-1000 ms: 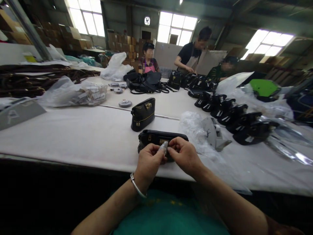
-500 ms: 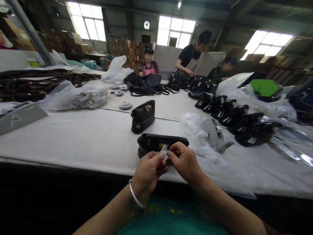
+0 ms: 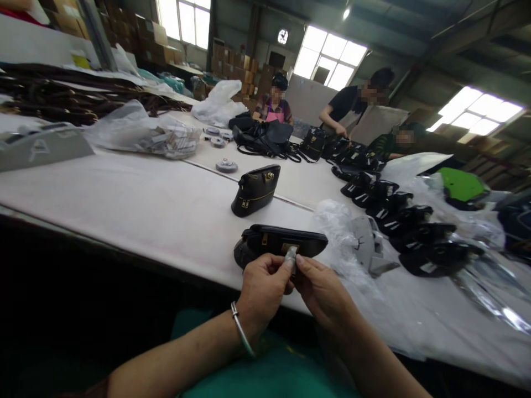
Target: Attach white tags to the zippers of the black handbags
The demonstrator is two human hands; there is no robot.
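My left hand [image 3: 267,284] pinches a small piece wrapped in clear plastic [image 3: 291,255] between thumb and fingers. From the other side, the fingertips of my right hand [image 3: 321,284] are closed on the same piece. What is inside the wrapping is too small to name. Just behind both hands lies a black handbag [image 3: 286,239] with a gold plate and a zip pull, its lower part hidden by my hands. Farther back, a second black handbag [image 3: 257,190] stands upright with a gold clasp and gold zips.
Crumpled clear plastic [image 3: 338,226] and a grey tape dispenser [image 3: 369,243] lie to the right, beside a row of black bags [image 3: 415,221]. Another dispenser [image 3: 45,146] and a bag of labels [image 3: 166,138] are left. Co-workers [image 3: 352,105] are across the table [image 3: 124,188].
The view has tilted and swung, so the table now slopes down to the right. My right fingers have come closer to the left hand around the small wrapped piece.
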